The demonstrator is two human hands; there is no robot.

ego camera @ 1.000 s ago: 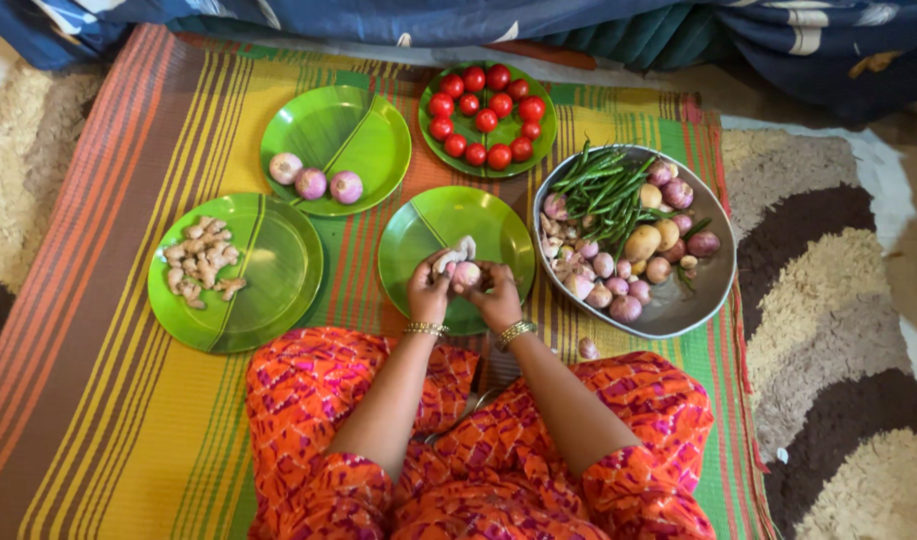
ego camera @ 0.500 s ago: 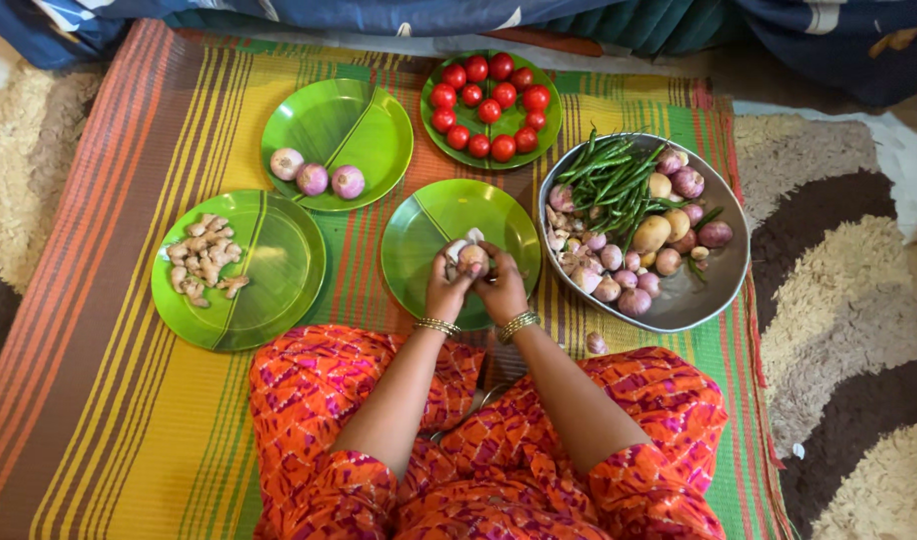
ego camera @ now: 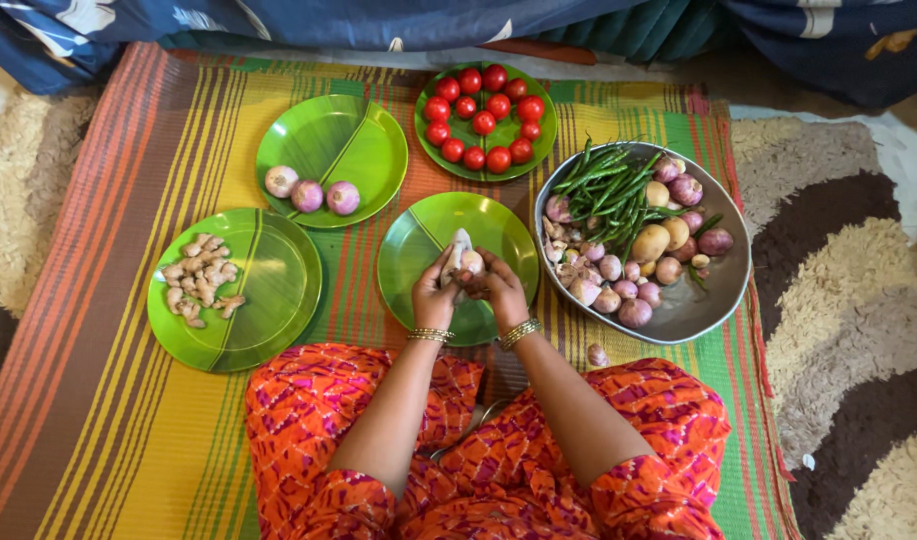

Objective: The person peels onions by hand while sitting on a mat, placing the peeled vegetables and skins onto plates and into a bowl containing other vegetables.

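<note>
Over the empty green plate point(ego camera: 499, 225), the left hand point(ego camera: 435, 295) and right hand point(ego camera: 503, 290) pinch a small bulb point(ego camera: 465, 258), probably garlic, between fingertips, so loose skin drops there; the steel bowl point(ego camera: 699, 305) sits beside.

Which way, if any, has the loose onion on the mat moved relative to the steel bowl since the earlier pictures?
No. The onion lies just below the steel bowl's lower rim, as before; only the camera shifted.

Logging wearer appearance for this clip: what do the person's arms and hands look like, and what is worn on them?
Both forearms are bare, no sleeves in view. The left hand and right hand each carry a gold-coloured bangle at the wrist. Orange clothing with pink pattern covers the lap below.
</note>
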